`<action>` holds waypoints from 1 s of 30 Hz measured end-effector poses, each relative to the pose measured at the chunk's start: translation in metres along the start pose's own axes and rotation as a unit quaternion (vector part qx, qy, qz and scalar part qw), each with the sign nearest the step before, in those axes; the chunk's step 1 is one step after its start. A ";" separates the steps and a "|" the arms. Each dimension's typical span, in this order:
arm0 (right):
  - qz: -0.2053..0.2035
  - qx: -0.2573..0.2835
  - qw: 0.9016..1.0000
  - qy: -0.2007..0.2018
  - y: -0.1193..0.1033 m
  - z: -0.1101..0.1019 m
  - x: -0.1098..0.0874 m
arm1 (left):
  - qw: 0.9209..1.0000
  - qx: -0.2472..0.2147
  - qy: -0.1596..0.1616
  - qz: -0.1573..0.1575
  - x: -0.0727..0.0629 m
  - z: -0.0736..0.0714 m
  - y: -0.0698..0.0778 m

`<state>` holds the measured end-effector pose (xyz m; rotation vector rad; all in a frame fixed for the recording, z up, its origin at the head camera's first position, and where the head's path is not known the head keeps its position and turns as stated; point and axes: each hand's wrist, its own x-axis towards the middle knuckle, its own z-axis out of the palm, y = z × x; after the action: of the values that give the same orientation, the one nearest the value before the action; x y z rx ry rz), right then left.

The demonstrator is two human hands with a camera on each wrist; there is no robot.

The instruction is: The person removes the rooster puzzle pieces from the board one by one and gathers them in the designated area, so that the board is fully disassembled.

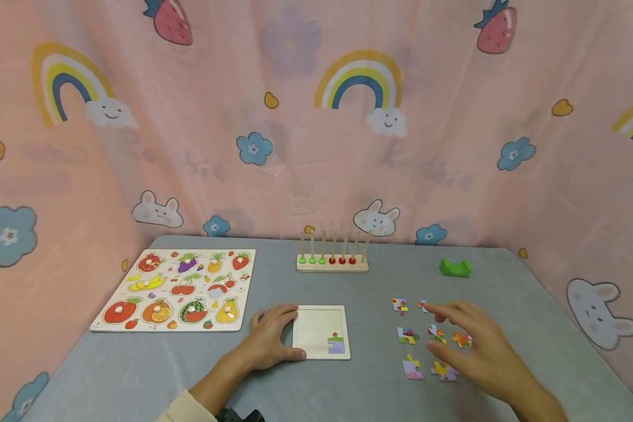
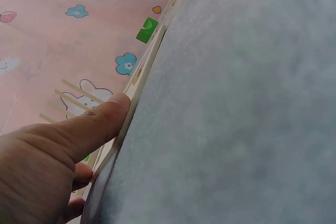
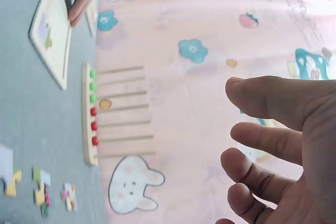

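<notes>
My left hand grips the left side of a square wooden puzzle tray; its thumb lies along the near edge of the board. One puzzle piece, lilac with a green and red top, sits in the tray's near right corner. Over the loose jigsaw pieces on the right hovers my right hand, thumb and fingers spread apart with nothing between them. Near its fingertips are an orange-patterned piece and a multicoloured piece. To their left lies a piece with a pink lower edge.
A wooden fruit puzzle board lies at the left. Toward the back stands a counting rack with upright pegs and green and red beads. A green notched block rests at the back right. Pink printed cloth hangs behind the table.
</notes>
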<state>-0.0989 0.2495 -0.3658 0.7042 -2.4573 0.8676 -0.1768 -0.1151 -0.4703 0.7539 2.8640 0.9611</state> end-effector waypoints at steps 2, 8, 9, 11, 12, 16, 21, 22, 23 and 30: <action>-0.009 0.012 1.000 0.002 -0.004 0.003 0.005 | 1.000 0.001 -0.001 -0.001 0.000 0.001 0.000; -0.006 0.036 0.999 -0.001 -0.016 0.017 0.019 | 1.000 0.002 0.002 0.000 0.000 0.001 -0.001; -0.001 0.039 0.999 -0.002 -0.018 0.020 0.021 | 1.000 0.001 0.003 0.002 0.000 0.001 -0.001; 0.003 0.047 0.999 -0.008 -0.022 0.026 0.025 | 1.000 -0.001 0.004 0.005 0.000 0.001 -0.001; 0.005 0.051 0.999 -0.011 -0.024 0.030 0.026 | 1.000 -0.002 0.005 0.006 0.000 0.001 -0.001; 0.007 0.062 0.998 -0.020 -0.027 0.048 0.033 | 1.000 -0.004 0.010 0.008 0.000 0.002 -0.001; 0.011 0.072 0.997 -0.029 -0.026 0.074 0.040 | 1.000 -0.008 0.012 0.013 -0.001 0.001 0.001; 0.013 0.077 0.996 -0.032 -0.026 0.079 0.041 | 1.000 -0.010 0.012 0.013 -0.001 0.000 0.001; 0.018 0.083 0.996 -0.037 -0.025 0.083 0.041 | 1.000 -0.011 0.011 0.013 -0.001 0.000 0.001; 0.076 0.114 0.988 -0.065 -0.023 0.106 0.042 | 1.000 -0.008 0.008 0.012 0.000 0.001 0.000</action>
<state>-0.1423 0.1503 -0.4079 0.6756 -2.5794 1.2116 -0.1764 -0.1147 -0.4707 0.7835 2.8650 0.9957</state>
